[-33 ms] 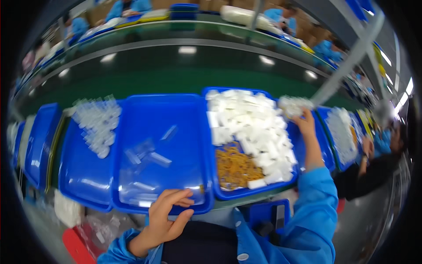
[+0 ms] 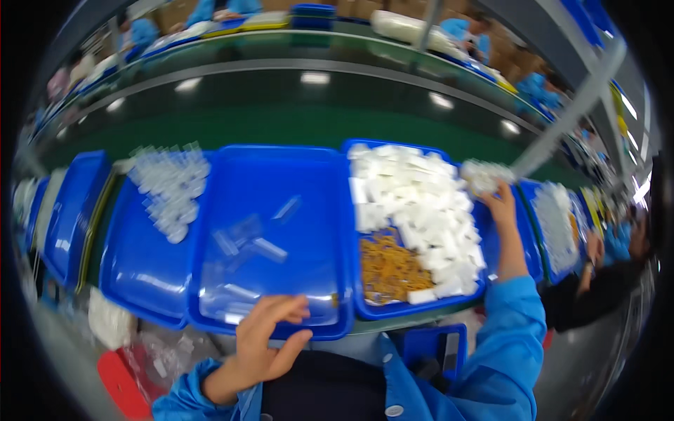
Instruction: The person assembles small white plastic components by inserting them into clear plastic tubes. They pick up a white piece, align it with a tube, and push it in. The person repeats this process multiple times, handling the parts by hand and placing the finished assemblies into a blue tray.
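Note:
At the far right my right hand (image 2: 500, 205) reaches to a heap of small clear plastic pieces (image 2: 484, 172); its fingers are bent together there, and their tips are too indistinct to show what they hold. My left hand (image 2: 263, 344) hovers by the near edge of a blue tray (image 2: 323, 189), thumb apart from bent, slightly blurred fingers, holding nothing. In that tray lie a few clear rectangular pieces (image 2: 269, 250). Between my hands, another blue tray (image 2: 356, 266) carries many white blocky parts (image 2: 411, 182) and a patch of small yellow-brown parts (image 2: 393, 270).
A blue tray (image 2: 140, 274) with clear cup-like pieces (image 2: 168, 189) stands left. Beyond runs a green conveyor (image 2: 295, 119); a grey post (image 2: 569, 105) rises at right. A co-worker's hand (image 2: 593, 247) is near the right trays. A red stool (image 2: 123, 382) stands low left.
The view has shifted, so the trays appear farther right. My left hand sits slightly farther left relative to the tray. My right hand stays at the clear heap.

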Motion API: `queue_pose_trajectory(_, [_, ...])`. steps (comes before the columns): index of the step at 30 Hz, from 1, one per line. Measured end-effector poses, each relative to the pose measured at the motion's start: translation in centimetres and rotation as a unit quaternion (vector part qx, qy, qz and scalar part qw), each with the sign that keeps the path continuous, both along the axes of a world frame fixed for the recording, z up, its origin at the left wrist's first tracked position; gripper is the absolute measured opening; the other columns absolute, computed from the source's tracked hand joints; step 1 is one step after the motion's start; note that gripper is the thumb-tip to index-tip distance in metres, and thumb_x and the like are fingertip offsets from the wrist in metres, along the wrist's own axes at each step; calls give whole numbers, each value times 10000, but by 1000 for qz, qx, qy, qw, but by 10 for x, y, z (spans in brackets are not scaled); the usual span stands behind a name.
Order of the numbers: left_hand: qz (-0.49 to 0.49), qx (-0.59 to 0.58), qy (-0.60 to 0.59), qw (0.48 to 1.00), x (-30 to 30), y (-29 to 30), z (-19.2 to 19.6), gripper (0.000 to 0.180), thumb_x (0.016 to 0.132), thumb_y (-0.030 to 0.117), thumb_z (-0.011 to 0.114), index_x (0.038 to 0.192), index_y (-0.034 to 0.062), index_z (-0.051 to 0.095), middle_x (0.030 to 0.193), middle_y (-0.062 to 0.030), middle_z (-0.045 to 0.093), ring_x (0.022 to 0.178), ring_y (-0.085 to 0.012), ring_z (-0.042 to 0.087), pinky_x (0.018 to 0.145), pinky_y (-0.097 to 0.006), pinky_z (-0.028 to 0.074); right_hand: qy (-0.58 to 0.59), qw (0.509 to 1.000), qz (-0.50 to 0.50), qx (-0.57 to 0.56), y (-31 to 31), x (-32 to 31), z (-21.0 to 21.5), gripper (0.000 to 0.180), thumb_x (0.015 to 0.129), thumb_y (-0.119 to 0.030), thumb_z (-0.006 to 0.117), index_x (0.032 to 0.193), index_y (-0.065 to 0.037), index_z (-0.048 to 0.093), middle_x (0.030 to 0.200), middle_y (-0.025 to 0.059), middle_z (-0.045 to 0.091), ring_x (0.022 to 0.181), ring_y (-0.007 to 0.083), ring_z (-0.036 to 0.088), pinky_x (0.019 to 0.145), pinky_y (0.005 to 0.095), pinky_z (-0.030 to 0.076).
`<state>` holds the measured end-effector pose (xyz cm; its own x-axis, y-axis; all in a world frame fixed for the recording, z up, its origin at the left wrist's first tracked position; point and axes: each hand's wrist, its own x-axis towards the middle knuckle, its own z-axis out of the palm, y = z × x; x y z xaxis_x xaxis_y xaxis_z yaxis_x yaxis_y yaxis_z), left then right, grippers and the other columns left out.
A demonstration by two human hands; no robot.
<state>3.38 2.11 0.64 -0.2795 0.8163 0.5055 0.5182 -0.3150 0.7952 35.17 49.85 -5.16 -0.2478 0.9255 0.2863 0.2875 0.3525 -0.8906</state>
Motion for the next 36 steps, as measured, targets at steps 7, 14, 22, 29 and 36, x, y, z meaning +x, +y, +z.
queue_pose_trajectory(7, [415,-67,80,904,-145,-51,19,227,758,37,722,960,19,619,808,-59,598,702,-126,584,597,-242,469,-25,992,-118,-35,-13,11,34,530,824,-112,702,1314,-53,511,1134,67,614,970,159,590,781,262,475])
queue_pose_trajectory(14, [294,-232,73,924,-194,-51,-19,305,683,38,776,934,28,604,903,-52,607,806,-159,587,644,-303,476,48,996,9,72,-71,-48,78,336,861,-113,652,1189,-58,601,1126,45,600,1005,129,569,857,266,453])
queue_pose_trajectory(22, [244,-184,-49,951,-184,-40,-14,417,666,-106,719,930,76,452,897,-66,597,821,-125,593,606,-226,482,-272,891,262,253,-165,-143,113,277,745,39,609,1005,-52,645,997,86,603,916,229,602,786,309,491])
queue_pose_trajectory(29, [264,-199,-43,943,-177,-44,-8,446,660,-87,723,963,71,437,924,-55,534,850,-131,584,651,-234,503,-415,828,224,304,-183,-146,102,271,674,-3,685,938,-45,643,970,116,585,974,320,560,823,405,487])
queue_pose_trajectory(36, [202,-59,-154,965,-147,-50,11,397,725,-98,654,1074,-3,491,1007,-75,529,943,-149,599,809,-266,523,-376,866,163,289,-186,-143,103,151,665,48,628,782,-9,551,846,163,536,844,372,563,725,447,472])
